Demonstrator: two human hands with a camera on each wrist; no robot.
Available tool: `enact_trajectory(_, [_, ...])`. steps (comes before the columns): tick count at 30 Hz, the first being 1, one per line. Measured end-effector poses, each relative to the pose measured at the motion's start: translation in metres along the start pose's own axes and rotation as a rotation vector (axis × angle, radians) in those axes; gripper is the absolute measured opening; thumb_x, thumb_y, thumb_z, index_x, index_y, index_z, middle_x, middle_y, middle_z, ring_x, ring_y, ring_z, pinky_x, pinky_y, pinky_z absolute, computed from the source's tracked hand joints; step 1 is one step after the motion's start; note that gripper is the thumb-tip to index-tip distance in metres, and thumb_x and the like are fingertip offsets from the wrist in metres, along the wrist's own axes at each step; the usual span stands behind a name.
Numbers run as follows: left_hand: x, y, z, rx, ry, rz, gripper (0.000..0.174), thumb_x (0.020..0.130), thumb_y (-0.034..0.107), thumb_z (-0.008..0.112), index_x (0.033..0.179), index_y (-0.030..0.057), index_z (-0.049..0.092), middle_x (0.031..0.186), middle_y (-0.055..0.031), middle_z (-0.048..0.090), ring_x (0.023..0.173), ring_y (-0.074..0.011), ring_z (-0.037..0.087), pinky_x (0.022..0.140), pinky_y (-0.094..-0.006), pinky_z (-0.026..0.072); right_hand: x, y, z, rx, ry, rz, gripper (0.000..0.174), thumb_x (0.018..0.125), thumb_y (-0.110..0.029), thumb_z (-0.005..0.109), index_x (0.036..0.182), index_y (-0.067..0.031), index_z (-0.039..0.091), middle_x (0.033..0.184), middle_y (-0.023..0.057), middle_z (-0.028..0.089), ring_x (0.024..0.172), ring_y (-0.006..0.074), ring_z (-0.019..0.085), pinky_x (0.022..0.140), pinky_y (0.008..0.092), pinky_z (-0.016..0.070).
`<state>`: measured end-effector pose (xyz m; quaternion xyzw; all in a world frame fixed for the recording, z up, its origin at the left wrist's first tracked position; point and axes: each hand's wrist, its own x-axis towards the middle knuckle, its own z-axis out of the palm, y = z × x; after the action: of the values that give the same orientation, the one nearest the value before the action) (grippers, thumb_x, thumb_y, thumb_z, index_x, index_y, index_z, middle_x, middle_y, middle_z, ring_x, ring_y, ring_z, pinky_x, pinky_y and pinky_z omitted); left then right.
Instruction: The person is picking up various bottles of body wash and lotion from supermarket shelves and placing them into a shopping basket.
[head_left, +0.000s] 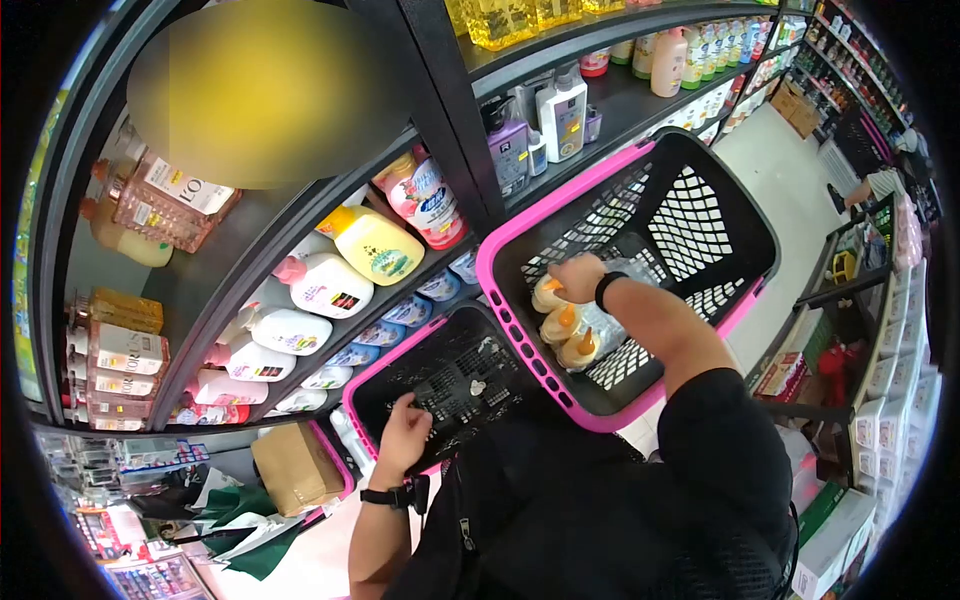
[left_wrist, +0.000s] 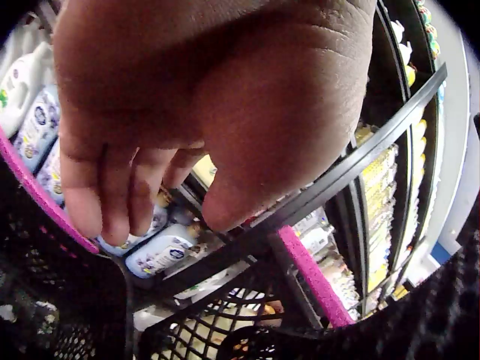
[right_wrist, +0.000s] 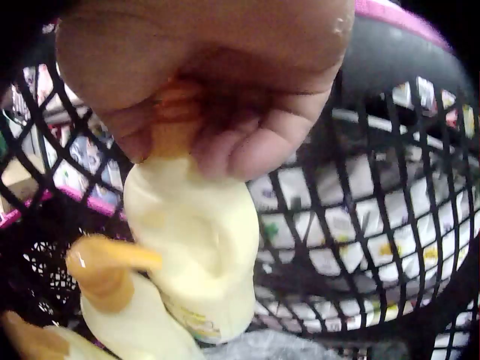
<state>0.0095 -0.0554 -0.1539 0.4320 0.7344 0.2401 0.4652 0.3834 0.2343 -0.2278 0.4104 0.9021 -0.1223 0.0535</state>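
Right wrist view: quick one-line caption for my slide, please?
Right hand grips an orange-topped cream bottle inside a black mesh basket.

On my remote feed, tall black shelving (head_left: 445, 100) stands ahead of the left hand (head_left: 403, 435); beyond the right hand (head_left: 576, 279), I see a pale, brightly lit floor (head_left: 752, 180), with dark-framed shelves (head_left: 846, 285) along its right side.

A large black lattice basket with a pink rim (head_left: 570, 190) carries cream-coloured plastic bottles with orange pump tops (head_left: 555, 328), grouped inside its near-left part. Just left of this basket, a smaller black pink-rimmed basket (head_left: 385, 402) has a small pale item (head_left: 478, 388) on its bottom. Behind the large basket, a long black shelf (head_left: 622, 108) bears a purple bottle (head_left: 508, 155), a white rectangular bottle (head_left: 563, 115) and a pale pink pump bottle (head_left: 668, 62).
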Motion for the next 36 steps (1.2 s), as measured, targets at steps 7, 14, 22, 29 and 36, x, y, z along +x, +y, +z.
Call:
enact_trajectory(7, [0.037,0.086,0.01,-0.009,-0.1,0.416,0.057,0.093,0.01,0.066,0.142,-0.0025,0.041,0.098,-0.0125,0.067,0.087,-0.0208,0.067,0.081,-0.0329,0.0539,-0.072,-0.033,-0.203,-0.039,0.266,-0.179,0.033,0.08,-0.038,0.069,0.088,-0.0079,0.061,0.073,0.0162,0.066,0.071,0.0394,0.066,0.063,0.0517,0.0506])
enact_trajectory(14, [0.034,0.164,0.022,0.01,-0.109,0.805,0.092,0.077,0.016,0.086,0.151,0.0048,0.034,0.14,-0.0185,0.049,0.127,-0.0294,0.053,0.095,-0.0389,0.0517,-0.142,-0.141,-0.363,-0.084,0.607,-0.308,0.031,0.074,-0.033,0.076,0.075,-0.0086,0.057,0.064,0.0134,0.059,0.06,0.038,0.061,0.053,0.0459,0.047])
enact_trajectory(22, [-0.015,0.163,-0.002,-0.581,-0.432,0.833,0.095,0.073,0.005,0.086,0.15,0.0032,0.031,0.142,-0.0108,0.05,0.133,-0.0229,0.049,0.112,-0.0387,0.0405,-0.092,-0.246,-0.368,0.158,0.39,-0.551,0.028,0.071,-0.027,0.082,0.084,-0.0077,0.066,0.069,0.0119,0.062,0.065,0.035,0.065,0.056,0.0394,0.0492])
enact_trajectory(29, [-0.021,0.133,-0.061,-0.765,-0.183,0.818,0.089,0.075,0.002,0.084,0.147,0.0044,0.032,0.141,-0.0106,0.051,0.129,-0.023,0.054,0.108,-0.0409,0.0461,-0.033,-0.315,-0.373,0.41,0.412,-0.575,0.048,0.083,-0.032,0.08,0.117,-0.0051,0.059,0.079,0.0069,0.059,0.071,0.0209,0.062,0.066,0.0332,0.0497])
enact_trajectory(36, [-0.011,0.175,-0.149,-0.666,0.09,0.93,0.077,0.076,0.001,0.08,0.139,0.0008,0.036,0.13,-0.0127,0.057,0.122,-0.0233,0.058,0.104,-0.0405,0.0506,0.037,-0.313,-0.315,1.177,0.373,-0.731,0.059,0.1,-0.012,0.059,0.149,0.0008,0.029,0.131,0.0182,0.055,0.117,0.0236,0.06,0.1,0.0359,0.0486])
